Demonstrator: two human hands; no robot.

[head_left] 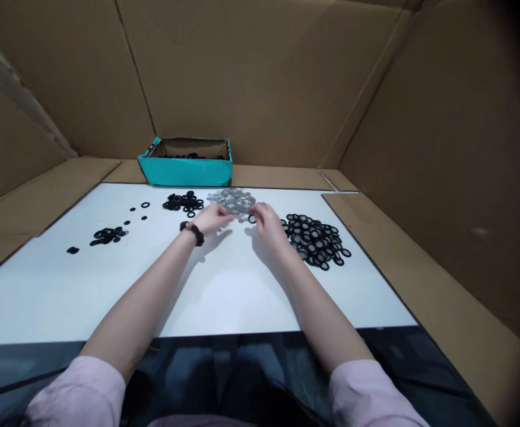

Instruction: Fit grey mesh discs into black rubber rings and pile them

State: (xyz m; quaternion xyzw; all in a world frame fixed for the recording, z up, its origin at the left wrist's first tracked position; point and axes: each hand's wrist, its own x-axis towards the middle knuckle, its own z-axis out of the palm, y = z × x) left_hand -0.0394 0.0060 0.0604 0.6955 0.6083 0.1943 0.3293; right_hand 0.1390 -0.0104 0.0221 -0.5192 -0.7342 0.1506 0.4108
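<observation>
My left hand (pixel 213 219), with a dark band on its wrist, is closed in a pinch at the near edge of a pile of grey translucent discs (pixel 237 200). What its fingertips hold, if anything, is too small to make out. Between the fingers of my right hand (pixel 265 222) is a black ring (pixel 252 219), held just in front of the same pile. Left of the discs lies a heap of loose black rings (pixel 183 202). Beside my right wrist spreads a larger heap of black rings with grey centres (pixel 316 240).
A turquoise box (pixel 186 172) with black pieces inside stands behind the white board (pixel 224 296). Small black pieces (pixel 107 235) lie in a cluster at the left, with a single ring (pixel 145 204) and several bits nearby. Cardboard walls (pixel 260 83) enclose the back and sides.
</observation>
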